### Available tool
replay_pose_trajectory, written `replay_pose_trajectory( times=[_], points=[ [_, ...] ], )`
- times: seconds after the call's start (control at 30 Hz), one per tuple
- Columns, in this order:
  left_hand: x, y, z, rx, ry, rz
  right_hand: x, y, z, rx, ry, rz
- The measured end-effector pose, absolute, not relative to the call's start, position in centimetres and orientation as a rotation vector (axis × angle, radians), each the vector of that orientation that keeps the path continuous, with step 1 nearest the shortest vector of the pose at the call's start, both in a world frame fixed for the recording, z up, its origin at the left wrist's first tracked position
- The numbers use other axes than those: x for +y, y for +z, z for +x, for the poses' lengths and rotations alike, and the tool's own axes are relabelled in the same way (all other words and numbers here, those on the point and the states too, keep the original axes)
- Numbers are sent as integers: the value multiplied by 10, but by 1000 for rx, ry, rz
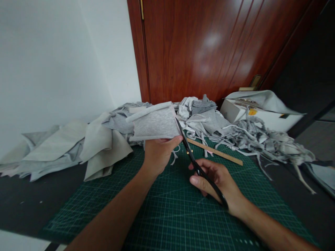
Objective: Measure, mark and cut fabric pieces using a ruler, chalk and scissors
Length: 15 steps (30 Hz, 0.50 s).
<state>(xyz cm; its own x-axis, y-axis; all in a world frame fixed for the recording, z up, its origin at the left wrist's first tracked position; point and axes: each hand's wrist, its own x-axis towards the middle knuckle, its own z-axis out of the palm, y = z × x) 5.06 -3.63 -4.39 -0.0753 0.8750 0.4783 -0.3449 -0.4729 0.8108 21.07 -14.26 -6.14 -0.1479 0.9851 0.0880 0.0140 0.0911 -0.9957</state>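
A piece of light grey fabric (pixel 157 122) is held up in my left hand (pixel 160 153), whose thumb and fingers pinch its lower right part. My right hand (pixel 216 179) grips black scissors (pixel 190 155) by the handles, with the blades pointing up and to the left. The blades lie along the right edge of the fabric, close to my left thumb tip. Whether they are fully closed is too small to tell. Both hands are above a green cutting mat (pixel 167 216).
Grey fabric pieces (pixel 102 139) are heaped at the left and back. A wooden ruler (pixel 217 151) lies on the mat. Tangled grey strips (pixel 269 139) and a white box (pixel 272 120) are at the right, before a reddish-brown door (pixel 193 52).
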Motion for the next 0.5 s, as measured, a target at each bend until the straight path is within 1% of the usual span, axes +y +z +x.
replay_pose_trajectory(
  times=[0.13,0.37,0.5],
  points=[
    [-38,-42,52,618,1658,1301,-143,-59,210,-1359,1237,-1094],
    [-51,-22,56,374,1646,1043,-145,-57,206,-1321,1234,-1121],
    [-51,-18,55,376,1663,930,-144,-59,207,-1326,1229,-1117]
  ],
)
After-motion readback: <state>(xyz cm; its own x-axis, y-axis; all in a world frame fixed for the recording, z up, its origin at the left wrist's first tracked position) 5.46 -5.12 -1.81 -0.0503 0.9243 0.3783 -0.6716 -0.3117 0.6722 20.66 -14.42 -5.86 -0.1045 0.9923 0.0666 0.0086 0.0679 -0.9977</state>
